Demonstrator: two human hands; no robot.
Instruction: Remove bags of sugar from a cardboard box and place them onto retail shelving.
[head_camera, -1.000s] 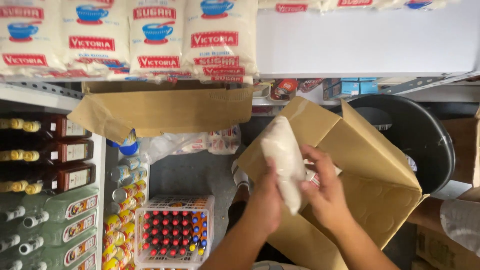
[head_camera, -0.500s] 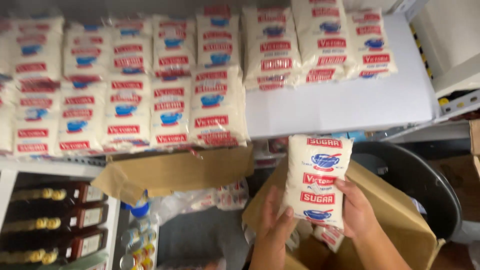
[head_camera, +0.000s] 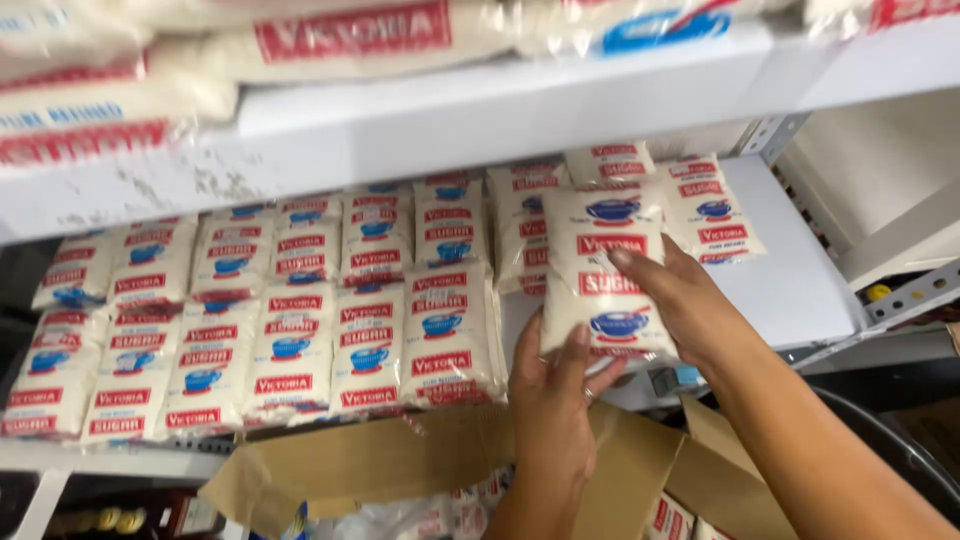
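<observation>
A: Why is the white sugar bag (head_camera: 606, 277) held flat like that?
B: Left hand (head_camera: 553, 392) props its lower edge, right hand (head_camera: 684, 300) clamps its side, fingers (head_camera: 640, 264) spread across the front, level with the rows (head_camera: 300, 320) left of them on the shelf (head_camera: 800, 290).
A: Anything unclear?
B: Below the fingers, the cardboard box (head_camera: 420, 460) hides its contents; the upper shelf's bags (head_camera: 350, 40) are cut off.

Bright, even light; motion blur, perhaps overhead-lit.
</observation>
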